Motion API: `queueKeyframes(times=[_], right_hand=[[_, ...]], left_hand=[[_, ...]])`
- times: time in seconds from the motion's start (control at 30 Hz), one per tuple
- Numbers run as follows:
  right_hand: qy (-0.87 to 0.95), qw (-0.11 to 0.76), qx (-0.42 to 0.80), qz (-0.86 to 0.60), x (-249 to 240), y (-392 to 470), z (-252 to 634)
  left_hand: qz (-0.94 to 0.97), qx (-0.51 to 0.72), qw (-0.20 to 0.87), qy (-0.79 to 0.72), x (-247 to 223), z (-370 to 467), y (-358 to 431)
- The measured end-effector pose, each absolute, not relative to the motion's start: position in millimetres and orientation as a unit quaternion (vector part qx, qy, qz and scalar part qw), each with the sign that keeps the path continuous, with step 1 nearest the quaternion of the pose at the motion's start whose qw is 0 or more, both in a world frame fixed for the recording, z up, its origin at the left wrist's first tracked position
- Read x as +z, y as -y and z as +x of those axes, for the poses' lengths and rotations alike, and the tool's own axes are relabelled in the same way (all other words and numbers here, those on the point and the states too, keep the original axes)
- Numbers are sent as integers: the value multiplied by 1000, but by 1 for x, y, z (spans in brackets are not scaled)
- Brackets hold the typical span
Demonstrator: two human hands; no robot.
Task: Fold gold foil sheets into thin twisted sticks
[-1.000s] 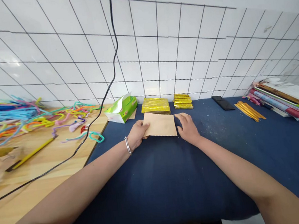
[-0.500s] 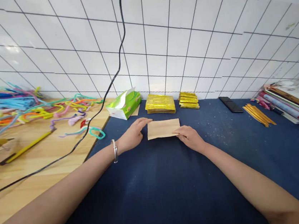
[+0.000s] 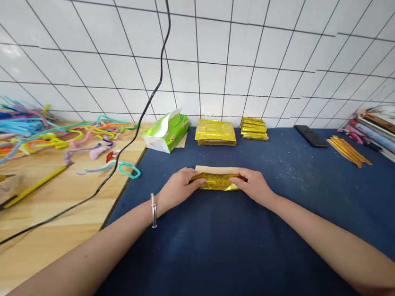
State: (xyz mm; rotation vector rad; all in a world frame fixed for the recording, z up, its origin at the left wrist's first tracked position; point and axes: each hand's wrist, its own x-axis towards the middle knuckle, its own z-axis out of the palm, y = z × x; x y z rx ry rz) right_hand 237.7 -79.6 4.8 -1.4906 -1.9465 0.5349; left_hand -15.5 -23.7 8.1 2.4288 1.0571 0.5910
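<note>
A sheet of gold foil paper [image 3: 218, 181] lies on the dark blue table surface, its near part folded up so the gold side shows. Behind the fold a strip of its tan paper back [image 3: 214, 169] is visible. My left hand [image 3: 178, 187] grips the left end of the fold, thumb on the gold. At the right end my right hand [image 3: 253, 183] pinches the fold in the same way. Farther back sit a stack of flat gold sheets [image 3: 215, 132] and a smaller pile of folded gold strips [image 3: 253, 129].
A green tissue box [image 3: 169, 131] stands near the tiled wall. To the right lie a black phone [image 3: 311, 136], loose gold strips [image 3: 349, 150] and piled books [image 3: 391, 140]. Pipe cleaners [image 3: 39, 137] and a yellow cutter [image 3: 38, 186] cover the wooden board, crossed by a black cable [image 3: 138, 126].
The near edge of the sheet has been folded over, turning its gold side up. My left hand has moved from the far left corner onto the fold; both hands now hold its ends.
</note>
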Motion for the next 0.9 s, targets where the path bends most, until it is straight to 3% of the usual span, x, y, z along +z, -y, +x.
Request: queueKeyframes(times=[0.13, 0.23, 0.57, 0.9], right_hand=[[720, 282, 145, -617, -1, 74, 238], [735, 243, 117, -622, -4, 67, 241], [796, 267, 49, -541, -9, 53, 248], [762, 344, 155, -525, -10, 55, 251]], left_hand=[[856, 205, 123, -458, -1, -10, 11], [859, 199, 116, -456, -6, -8, 0], [865, 214, 74, -449, -19, -9, -4], [847, 285, 190, -406, -18, -7, -4]])
